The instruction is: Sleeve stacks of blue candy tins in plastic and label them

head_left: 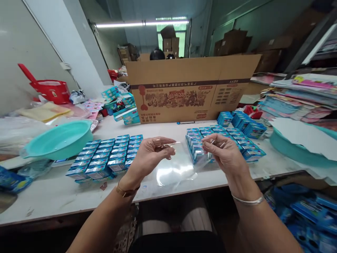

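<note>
Clear plastic film above the white table, pinched by the right hand; the left hand has thumb and forefinger parted, its grip uncertain from this angle. Blue boxes already stand in a left block and right block, neither yet enclosed by the film.

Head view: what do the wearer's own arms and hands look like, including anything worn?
The left hand and right hand are gloveless, and no sleeves show. A gold-brown, band-like bracelet circles the left wrist; a slim silver bangle circles the right.
</note>
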Tool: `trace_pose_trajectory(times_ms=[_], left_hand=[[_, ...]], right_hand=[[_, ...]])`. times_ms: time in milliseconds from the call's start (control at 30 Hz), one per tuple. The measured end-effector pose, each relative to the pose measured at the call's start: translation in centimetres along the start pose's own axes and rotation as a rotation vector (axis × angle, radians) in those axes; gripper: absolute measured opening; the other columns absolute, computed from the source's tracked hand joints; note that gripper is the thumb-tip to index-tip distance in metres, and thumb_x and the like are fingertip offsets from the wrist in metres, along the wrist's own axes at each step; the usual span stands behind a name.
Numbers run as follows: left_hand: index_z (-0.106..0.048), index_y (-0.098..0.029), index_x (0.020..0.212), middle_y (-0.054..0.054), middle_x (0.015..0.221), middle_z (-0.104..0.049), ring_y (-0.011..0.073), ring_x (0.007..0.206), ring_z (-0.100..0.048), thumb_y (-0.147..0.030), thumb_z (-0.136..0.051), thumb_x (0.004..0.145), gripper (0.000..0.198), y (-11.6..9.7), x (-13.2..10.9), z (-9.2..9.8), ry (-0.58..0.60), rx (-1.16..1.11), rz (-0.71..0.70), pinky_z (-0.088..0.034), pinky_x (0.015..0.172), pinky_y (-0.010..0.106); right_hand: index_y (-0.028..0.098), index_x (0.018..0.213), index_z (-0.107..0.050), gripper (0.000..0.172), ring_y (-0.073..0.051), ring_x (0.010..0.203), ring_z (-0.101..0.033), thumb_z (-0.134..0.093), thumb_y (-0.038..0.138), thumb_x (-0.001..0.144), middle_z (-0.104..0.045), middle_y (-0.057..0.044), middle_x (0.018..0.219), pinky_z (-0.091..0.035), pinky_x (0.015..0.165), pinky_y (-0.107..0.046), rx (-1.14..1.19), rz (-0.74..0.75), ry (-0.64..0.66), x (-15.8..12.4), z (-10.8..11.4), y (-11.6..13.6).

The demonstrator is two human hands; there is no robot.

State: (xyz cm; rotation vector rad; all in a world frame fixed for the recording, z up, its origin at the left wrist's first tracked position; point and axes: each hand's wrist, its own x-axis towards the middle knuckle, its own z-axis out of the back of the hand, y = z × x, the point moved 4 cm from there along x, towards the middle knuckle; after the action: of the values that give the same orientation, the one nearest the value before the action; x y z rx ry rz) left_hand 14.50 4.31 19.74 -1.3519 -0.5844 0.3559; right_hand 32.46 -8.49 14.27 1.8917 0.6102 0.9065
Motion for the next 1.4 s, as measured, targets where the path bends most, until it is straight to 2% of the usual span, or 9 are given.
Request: trace_pose_trajectory(times_ms=[100,200,400,633,800,1033,1167,1267,1400], left_hand=[[-0.073,-0.015,0.072,0.002,0.062,-0.069,0.0096,0.054,-0.059,-0.033,-0.086,0.065,0.023,-1.6,-0.9,-1.5,-0.041,0.014,-0.047,-0.048,0.052,0.019],[-0.068,-0.015,0.062,0.000,0.057,-0.065,0.0079,0.049,-0.053,-0.039,-0.087,0.064,0.031,-2.6,-1.4,-2.9,-0.056,-0.008,-0.086,-0.043,0.047,0.018],[-0.063,-0.016,0.058,0.000,0.048,-0.059,0.0070,0.040,-0.047,-0.052,-0.087,0.061,0.044,-2.5,-2.0,-4.1,0.008,-0.097,-0.064,-0.038,0.041,0.019],[-0.056,-0.016,0.054,-0.002,0.043,-0.053,0.0060,0.037,-0.041,-0.058,-0.090,0.051,0.054,-1.3,-1.7,-4.3,0.036,-0.287,0.083,-0.031,0.038,0.019],[-0.050,-0.016,0.052,-0.007,0.042,-0.043,0.0033,0.038,-0.037,-0.053,-0.093,0.046,0.058,-0.2,-1.7,-3.6,0.026,-0.390,0.175,-0.031,0.040,0.017],[-0.052,-0.015,0.054,-0.006,0.043,-0.046,0.0029,0.038,-0.039,-0.050,-0.096,0.037,0.058,2.1,-2.5,-2.4,-0.076,-0.471,0.333,-0.033,0.042,0.017],[-0.054,-0.016,0.054,-0.005,0.044,-0.047,0.0041,0.038,-0.039,-0.053,-0.094,0.043,0.056,2.5,-2.6,-1.6,-0.129,-0.391,0.254,-0.028,0.039,0.018],[-0.055,-0.016,0.055,-0.003,0.045,-0.051,0.0059,0.040,-0.042,-0.056,-0.090,0.049,0.054,2.4,-2.7,-1.1,-0.180,-0.289,0.154,-0.030,0.039,0.018],[-0.057,-0.016,0.055,-0.002,0.045,-0.053,0.0071,0.040,-0.043,-0.058,-0.087,0.054,0.052,2.4,-2.9,-0.8,-0.220,-0.220,0.085,-0.031,0.038,0.019]], right_hand=[[0.020,0.065,-0.065,0.036,-0.010,0.050,-0.052,-0.085,0.049,0.070,-0.061,0.002,0.056,-0.041,0.050,-0.023,-0.195,0.170,-0.081,-1.8,-0.1,3.6],[0.019,0.057,-0.060,0.046,-0.009,0.045,-0.048,-0.079,0.056,0.074,-0.056,0.002,0.049,-0.037,0.046,-0.023,-0.333,0.254,-0.108,-2.8,-0.4,6.3],[0.020,0.056,-0.056,0.052,-0.010,0.042,-0.047,-0.073,0.065,0.075,-0.055,0.002,0.046,-0.038,0.044,-0.023,-0.348,0.282,-0.111,-3.6,-0.6,8.4],[0.020,0.059,-0.058,0.052,-0.008,0.036,-0.042,-0.074,0.067,0.073,-0.054,0.003,0.043,-0.036,0.040,-0.022,-0.203,0.208,-0.086,-2.6,-1.5,7.5],[0.019,0.060,-0.058,0.052,-0.007,0.037,-0.040,-0.072,0.066,0.077,-0.052,0.004,0.044,-0.034,0.040,-0.021,-0.151,0.171,-0.043,-1.8,-2.6,6.5],[0.019,0.069,-0.064,0.047,-0.008,0.042,-0.046,-0.069,0.063,0.081,-0.054,0.004,0.046,-0.040,0.047,-0.022,-0.166,0.109,-0.015,-1.1,-3.3,4.5],[0.021,0.081,-0.067,0.039,-0.009,0.042,-0.047,-0.073,0.060,0.079,-0.059,0.004,0.054,-0.041,0.046,-0.023,-0.118,0.153,-0.012,-0.7,-3.4,3.7],[0.023,0.081,-0.068,0.033,-0.012,0.057,-0.056,-0.072,0.055,0.083,-0.068,0.000,0.075,-0.047,0.057,-0.026,-0.123,0.244,-0.041,-0.6,-3.2,3.4],[0.023,0.076,-0.067,0.034,-0.014,0.071,-0.060,-0.067,0.055,0.087,-0.069,-0.005,0.101,-0.051,0.066,-0.030,-0.144,0.307,-0.013,-0.6,-3.1,3.3]])
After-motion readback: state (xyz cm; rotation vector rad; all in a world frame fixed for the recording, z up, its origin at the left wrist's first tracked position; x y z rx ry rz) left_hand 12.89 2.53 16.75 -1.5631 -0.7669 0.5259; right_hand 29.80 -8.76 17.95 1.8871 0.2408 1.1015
